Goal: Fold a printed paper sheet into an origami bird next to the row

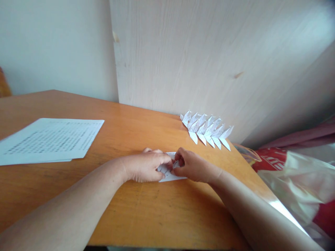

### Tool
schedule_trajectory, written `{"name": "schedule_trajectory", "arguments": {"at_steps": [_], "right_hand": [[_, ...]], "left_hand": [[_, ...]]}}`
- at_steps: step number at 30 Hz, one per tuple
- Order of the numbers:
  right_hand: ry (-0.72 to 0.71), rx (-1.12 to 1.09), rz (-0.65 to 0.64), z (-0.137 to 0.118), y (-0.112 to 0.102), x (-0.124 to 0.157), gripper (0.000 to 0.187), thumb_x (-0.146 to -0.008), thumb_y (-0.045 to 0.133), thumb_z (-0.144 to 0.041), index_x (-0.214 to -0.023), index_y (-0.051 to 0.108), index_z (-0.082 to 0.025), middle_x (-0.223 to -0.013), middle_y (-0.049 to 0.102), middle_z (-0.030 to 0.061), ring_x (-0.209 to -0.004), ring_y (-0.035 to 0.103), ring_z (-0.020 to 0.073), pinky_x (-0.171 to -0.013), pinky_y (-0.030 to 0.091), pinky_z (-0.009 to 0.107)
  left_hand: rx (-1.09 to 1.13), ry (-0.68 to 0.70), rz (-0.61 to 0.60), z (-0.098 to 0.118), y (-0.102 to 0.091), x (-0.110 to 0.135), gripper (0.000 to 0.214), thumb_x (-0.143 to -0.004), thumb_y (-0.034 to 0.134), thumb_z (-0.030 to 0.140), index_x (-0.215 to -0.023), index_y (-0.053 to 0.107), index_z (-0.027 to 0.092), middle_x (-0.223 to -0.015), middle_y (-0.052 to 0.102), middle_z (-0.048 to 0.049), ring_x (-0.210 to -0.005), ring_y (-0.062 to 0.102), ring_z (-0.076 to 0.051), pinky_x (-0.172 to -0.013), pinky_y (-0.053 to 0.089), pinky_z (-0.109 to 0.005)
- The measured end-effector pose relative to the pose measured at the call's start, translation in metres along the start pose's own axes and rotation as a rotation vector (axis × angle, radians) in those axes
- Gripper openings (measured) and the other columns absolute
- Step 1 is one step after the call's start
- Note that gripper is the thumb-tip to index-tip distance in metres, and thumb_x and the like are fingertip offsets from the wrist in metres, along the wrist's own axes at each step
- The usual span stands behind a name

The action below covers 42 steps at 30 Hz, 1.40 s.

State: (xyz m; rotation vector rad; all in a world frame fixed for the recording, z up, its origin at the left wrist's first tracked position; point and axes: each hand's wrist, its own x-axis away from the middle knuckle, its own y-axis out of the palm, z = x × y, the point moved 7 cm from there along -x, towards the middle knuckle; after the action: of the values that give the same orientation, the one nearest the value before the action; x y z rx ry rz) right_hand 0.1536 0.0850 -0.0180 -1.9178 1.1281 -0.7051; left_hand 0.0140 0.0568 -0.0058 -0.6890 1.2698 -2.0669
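A small piece of folded printed paper (172,176) lies on the wooden table in front of me, partly covered by my fingers. From the left, my left hand (146,166) rests on it, fingers curled over its left side and the thumb along the near edge. My right hand (195,165) pinches the paper at its right side, thumb against the bent fingers. Both sets of fingertips almost meet over the middle of the sheet. The exact fold under them is hidden.
Several pointed folded-paper pieces (208,129) stand in rows at the table's back right. Printed sheets (57,139) lie stacked on the left of the table (125,212). A pale wooden panel (183,52) rises behind. Plastic bags (293,174) sit beyond the right edge.
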Motion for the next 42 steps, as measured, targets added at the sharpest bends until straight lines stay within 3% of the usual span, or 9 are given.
{"name": "schedule_trajectory", "arguments": {"at_steps": [4, 16, 25, 42], "right_hand": [[0.042, 0.062, 0.012, 0.007, -0.002, -0.001, 0.035, -0.069, 0.075, -0.04, -0.091, 0.055, -0.021, -0.082, 0.064, 0.0031, -0.07, 0.056, 0.0167, -0.055, 0.035, 0.025], [0.073, 0.04, -0.008, 0.017, -0.008, -0.004, 0.033, -0.069, 0.073, -0.038, -0.09, 0.054, -0.021, -0.082, 0.063, 0.0024, -0.067, 0.053, 0.0151, -0.055, 0.036, 0.026], [0.061, -0.001, -0.017, 0.02, -0.014, -0.004, 0.026, -0.067, 0.07, -0.026, -0.085, 0.053, -0.02, -0.08, 0.061, 0.0011, -0.067, 0.054, 0.0145, -0.053, 0.036, 0.024], [0.011, -0.096, -0.108, 0.038, -0.015, -0.011, 0.025, -0.07, 0.062, -0.016, -0.094, 0.056, -0.019, -0.083, 0.064, 0.0014, -0.071, 0.056, 0.0149, -0.055, 0.04, 0.024]], "left_hand": [[-0.002, -0.01, -0.006, -0.001, 0.001, 0.0, 0.033, -0.079, 0.057, 0.028, -0.112, 0.063, 0.033, -0.111, 0.061, -0.0026, -0.103, 0.054, -0.024, -0.093, 0.04, -0.037], [0.02, 0.053, 0.009, 0.0, 0.002, -0.002, 0.043, -0.079, 0.058, 0.027, -0.119, 0.063, 0.039, -0.12, 0.063, -0.0007, -0.112, 0.054, -0.025, -0.101, 0.034, -0.041], [0.037, 0.133, -0.021, 0.005, 0.003, -0.002, 0.048, -0.081, 0.054, 0.021, -0.124, 0.063, 0.041, -0.14, 0.057, 0.0036, -0.131, 0.044, -0.024, -0.106, 0.028, -0.044], [0.046, 0.105, -0.02, 0.0, 0.006, -0.003, 0.049, -0.08, 0.054, 0.02, -0.123, 0.063, 0.043, -0.145, 0.053, 0.0032, -0.137, 0.04, -0.025, -0.109, 0.025, -0.049]]}}
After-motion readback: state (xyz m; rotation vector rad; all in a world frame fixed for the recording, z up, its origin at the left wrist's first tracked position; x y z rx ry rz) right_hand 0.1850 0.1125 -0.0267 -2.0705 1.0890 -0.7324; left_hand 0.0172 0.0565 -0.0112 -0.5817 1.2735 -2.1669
